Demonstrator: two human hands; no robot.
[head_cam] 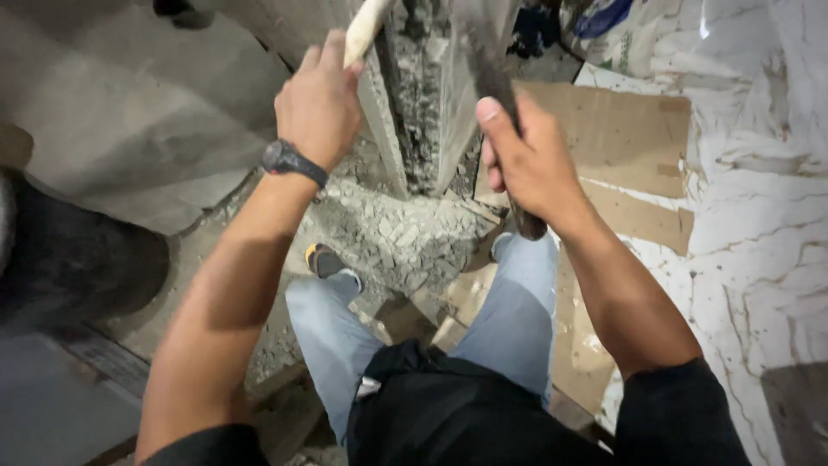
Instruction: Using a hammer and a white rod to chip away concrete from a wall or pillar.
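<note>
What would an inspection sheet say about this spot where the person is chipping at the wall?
Surface: floor strewn with grey rubble; marble-patterned tiles on one side.
Job's things: pale handle in the left hand; dark tool in the right hand, set against a broken wall edge.
Clutter: flattened cardboard, sacks behind.
Fingers: both hands' fingers closed round their tools.
Cables: nothing seen.
Surroundings: plastered wall; wristwatch; own legs in jeans.

Building site: concrete rubble (392, 233), chipped column (420, 103), cardboard-covered marble floor (759, 224).
</note>
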